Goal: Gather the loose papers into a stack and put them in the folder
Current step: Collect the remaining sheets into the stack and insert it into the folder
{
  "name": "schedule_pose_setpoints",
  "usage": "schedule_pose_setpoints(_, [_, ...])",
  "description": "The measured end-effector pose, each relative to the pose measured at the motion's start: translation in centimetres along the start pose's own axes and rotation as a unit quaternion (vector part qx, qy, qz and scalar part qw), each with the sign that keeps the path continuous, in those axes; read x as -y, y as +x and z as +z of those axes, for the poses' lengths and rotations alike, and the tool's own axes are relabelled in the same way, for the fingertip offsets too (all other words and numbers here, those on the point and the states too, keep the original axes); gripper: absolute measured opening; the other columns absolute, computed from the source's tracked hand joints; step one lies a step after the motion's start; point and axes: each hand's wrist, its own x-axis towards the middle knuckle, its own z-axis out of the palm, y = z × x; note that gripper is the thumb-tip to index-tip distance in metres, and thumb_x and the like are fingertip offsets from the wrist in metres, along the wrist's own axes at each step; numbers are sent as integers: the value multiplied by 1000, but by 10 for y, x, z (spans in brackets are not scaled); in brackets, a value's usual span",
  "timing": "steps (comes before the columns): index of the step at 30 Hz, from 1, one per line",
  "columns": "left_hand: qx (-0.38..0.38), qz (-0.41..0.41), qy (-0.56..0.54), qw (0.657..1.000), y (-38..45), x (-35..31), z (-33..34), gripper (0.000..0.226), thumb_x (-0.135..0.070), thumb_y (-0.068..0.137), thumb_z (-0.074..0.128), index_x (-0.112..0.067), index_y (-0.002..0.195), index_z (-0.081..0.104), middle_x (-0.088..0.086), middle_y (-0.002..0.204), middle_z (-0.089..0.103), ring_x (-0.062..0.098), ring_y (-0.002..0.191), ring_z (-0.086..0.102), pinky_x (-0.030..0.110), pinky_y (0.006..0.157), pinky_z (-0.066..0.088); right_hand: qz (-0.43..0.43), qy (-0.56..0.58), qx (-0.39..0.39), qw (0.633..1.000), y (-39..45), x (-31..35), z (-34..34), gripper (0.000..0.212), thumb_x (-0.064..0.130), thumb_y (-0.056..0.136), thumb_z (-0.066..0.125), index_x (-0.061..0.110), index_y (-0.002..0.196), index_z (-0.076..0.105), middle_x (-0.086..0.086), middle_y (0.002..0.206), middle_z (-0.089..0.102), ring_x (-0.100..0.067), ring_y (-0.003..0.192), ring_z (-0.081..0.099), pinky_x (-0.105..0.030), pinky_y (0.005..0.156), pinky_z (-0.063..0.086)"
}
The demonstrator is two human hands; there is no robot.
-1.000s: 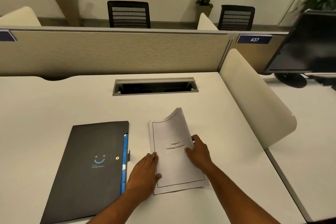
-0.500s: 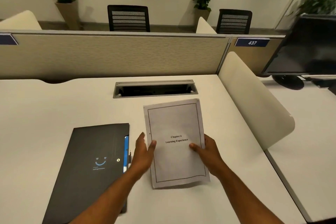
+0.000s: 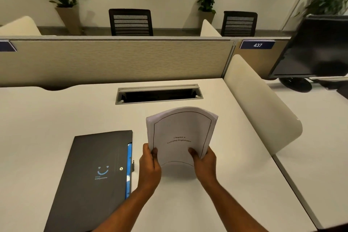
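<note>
A stack of white papers [image 3: 180, 133] with a bordered title page stands nearly upright above the white desk [image 3: 56, 115], its top edge bowed away from me. My left hand [image 3: 150, 164] grips its lower left edge and my right hand [image 3: 204, 162] grips its lower right edge, thumbs on the front page. A black folder [image 3: 90, 175] with a blue smile mark lies closed and flat to the left of the hands, a blue strip showing along its right edge.
A grey cable slot [image 3: 159, 93] is set into the desk behind the papers. A cream side divider [image 3: 259, 103] borders the desk on the right, a fabric partition [image 3: 113, 60] at the back. A dark monitor [image 3: 312, 49] stands on the neighbouring desk.
The papers lay flat on the desk under both hands; they have been lifted and tilted upright, held at both lower edges. The folder has not moved.
</note>
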Motion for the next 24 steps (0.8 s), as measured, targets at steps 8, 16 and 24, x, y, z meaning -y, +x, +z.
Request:
schedule_pose_setpoints(8, [9, -32, 42, 999, 2, 14, 0, 22, -5, 99, 38, -8, 121, 43, 2, 111, 57, 7, 94, 59, 12, 85, 51, 4, -35, 19, 999, 4, -12, 1, 21, 13, 86, 77, 23, 101, 66, 12, 93, 72, -9, 88, 69, -13, 69, 53])
schedule_pose_setpoints(16, [30, -90, 147, 985, 32, 19, -21, 14, -18, 101, 38, -8, 95, 44, 12, 81, 54, 21, 73, 51, 29, 62, 41, -16, -103, 173, 979, 17, -6, -21, 25, 17, 89, 74, 28, 110, 65, 14, 104, 73, 5, 91, 69, -17, 77, 55])
schedule_pose_setpoints(24, [-61, -29, 275, 959, 7, 64, -77, 19, -25, 99, 42, -22, 101, 60, -7, 100, 56, 13, 100, 44, 29, 80, 41, 70, -11, 207, 976, -1, -14, -19, 22, 15, 88, 75, 19, 110, 69, 5, 100, 78, -17, 91, 75, -25, 70, 58])
